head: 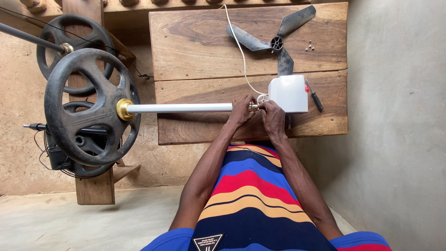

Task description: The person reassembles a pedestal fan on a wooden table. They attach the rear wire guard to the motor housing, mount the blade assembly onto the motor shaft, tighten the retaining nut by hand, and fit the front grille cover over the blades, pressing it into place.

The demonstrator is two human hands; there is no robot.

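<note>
Gripping brass fitting (pixel 253 107): fingers of left hand (pixel 241 111), right hand (pixel 273 116) clamped; fan blade (pixel 278 42), screwdriver (pixel 316 99) nearby.

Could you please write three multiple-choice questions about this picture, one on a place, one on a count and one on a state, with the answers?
1. Where does the screwdriver lie?
A. on the bench, right of the white box
B. on the floor
C. inside the round base

2. How many blades does the grey fan blade have?
A. two
B. three
C. five

3. What are the two hands doing?
A. resting on the knees
B. holding the screwdriver
C. gripping the brass fitting where the pole meets the box

Answers:
1. A, it lies on the wooden bench beside the white box.
2. B, three blades spread from the hub.
3. C, the left hand and right hand close on the brass fitting at the end of the white pole.
</note>
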